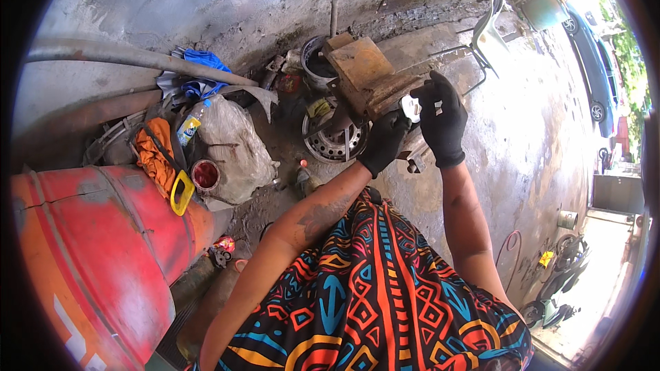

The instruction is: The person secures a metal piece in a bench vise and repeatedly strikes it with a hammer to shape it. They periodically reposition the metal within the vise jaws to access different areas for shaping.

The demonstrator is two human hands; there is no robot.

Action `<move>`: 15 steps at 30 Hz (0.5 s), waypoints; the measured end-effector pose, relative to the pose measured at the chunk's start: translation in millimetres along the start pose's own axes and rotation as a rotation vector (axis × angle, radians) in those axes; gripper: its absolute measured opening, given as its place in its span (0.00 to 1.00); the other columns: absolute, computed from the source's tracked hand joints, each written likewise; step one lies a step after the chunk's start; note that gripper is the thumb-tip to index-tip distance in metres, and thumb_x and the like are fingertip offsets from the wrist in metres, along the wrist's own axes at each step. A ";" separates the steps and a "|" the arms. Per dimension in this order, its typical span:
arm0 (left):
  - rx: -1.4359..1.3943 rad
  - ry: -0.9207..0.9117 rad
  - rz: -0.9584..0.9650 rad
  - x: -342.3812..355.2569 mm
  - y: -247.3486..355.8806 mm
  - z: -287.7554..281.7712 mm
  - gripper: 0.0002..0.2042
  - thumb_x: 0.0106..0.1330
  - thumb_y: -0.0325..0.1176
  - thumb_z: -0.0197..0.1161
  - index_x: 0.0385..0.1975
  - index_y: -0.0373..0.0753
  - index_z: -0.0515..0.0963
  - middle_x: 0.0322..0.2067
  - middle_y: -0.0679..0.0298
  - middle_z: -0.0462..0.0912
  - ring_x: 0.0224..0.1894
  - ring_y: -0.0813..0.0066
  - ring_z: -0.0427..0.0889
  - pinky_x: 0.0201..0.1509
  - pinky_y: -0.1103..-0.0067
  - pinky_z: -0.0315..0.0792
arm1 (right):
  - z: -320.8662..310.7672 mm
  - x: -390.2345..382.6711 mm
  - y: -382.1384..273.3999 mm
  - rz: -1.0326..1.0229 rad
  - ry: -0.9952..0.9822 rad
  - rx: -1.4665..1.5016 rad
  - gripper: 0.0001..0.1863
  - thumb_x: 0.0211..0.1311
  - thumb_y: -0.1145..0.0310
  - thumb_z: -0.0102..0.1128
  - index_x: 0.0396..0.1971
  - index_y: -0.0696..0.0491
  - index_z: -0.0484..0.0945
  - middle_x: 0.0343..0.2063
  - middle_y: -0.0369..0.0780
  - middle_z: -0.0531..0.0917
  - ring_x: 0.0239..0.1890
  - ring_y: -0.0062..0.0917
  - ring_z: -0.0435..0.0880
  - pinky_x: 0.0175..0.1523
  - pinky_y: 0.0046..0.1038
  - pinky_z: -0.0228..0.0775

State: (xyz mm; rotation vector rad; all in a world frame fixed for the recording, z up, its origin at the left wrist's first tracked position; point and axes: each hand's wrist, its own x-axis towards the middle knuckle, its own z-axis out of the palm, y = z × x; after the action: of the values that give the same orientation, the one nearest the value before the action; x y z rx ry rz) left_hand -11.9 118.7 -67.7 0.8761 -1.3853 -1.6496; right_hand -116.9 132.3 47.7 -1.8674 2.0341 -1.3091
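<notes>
Both my hands wear black gloves and are raised close together over a rusty metal stand (395, 96). My left hand (386, 139) is closed on a small, bright, silvery-white piece (411, 108) with an irregular outline; glare hides its exact kind. Just to the right of the piece, my right hand (445, 122) has its fingers bent upward and curled. A small bright spot shows among those fingers, too small to name. A rusty flat plate (364, 63) lies on top of the stand, just beyond my left hand.
A steel wheel rim (333, 139) and a bucket (317, 62) sit by the stand. At left are a red drum (103, 233), an orange cloth (157, 148), a plastic bag (237, 151) and a red-stained can (205, 174). A chair (488, 34) stands far right.
</notes>
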 end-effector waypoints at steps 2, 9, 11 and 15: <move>0.026 0.024 0.098 -0.7 3.6 2.7 0.11 0.69 0.33 0.54 0.42 0.33 0.78 0.32 0.53 0.83 0.34 0.66 0.80 0.40 0.71 0.71 | 6.8 -7.2 8.3 0.011 -0.124 0.062 0.16 0.60 0.76 0.62 0.49 0.56 0.79 0.34 0.42 0.86 0.36 0.29 0.88 0.41 0.27 0.77; 0.064 0.032 0.088 -0.4 7.1 2.4 0.11 0.68 0.34 0.55 0.38 0.32 0.78 0.31 0.52 0.82 0.34 0.66 0.80 0.40 0.70 0.71 | 3.2 -15.9 4.1 0.042 -0.095 0.042 0.15 0.60 0.71 0.65 0.48 0.56 0.78 0.35 0.44 0.85 0.38 0.33 0.87 0.42 0.30 0.77; 0.080 -0.033 -0.008 0.5 5.4 -0.8 0.11 0.68 0.34 0.54 0.38 0.32 0.78 0.31 0.52 0.82 0.34 0.65 0.81 0.41 0.70 0.72 | 0.6 -14.6 6.2 -0.032 -0.125 -0.035 0.16 0.61 0.71 0.64 0.49 0.56 0.78 0.35 0.45 0.86 0.38 0.33 0.87 0.42 0.30 0.77; 0.131 -0.011 0.052 -0.8 7.9 3.2 0.12 0.68 0.34 0.53 0.39 0.32 0.78 0.32 0.53 0.82 0.35 0.65 0.81 0.42 0.71 0.73 | -3.7 -20.1 12.6 -0.029 -0.079 -0.008 0.17 0.62 0.74 0.62 0.51 0.57 0.77 0.37 0.46 0.86 0.40 0.32 0.87 0.43 0.30 0.77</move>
State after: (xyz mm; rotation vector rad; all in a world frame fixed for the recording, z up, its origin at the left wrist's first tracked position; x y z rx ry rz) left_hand -13.2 120.2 -59.3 0.8987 -1.5253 -1.5411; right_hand -123.8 149.9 32.9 -1.9265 1.9839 -1.2154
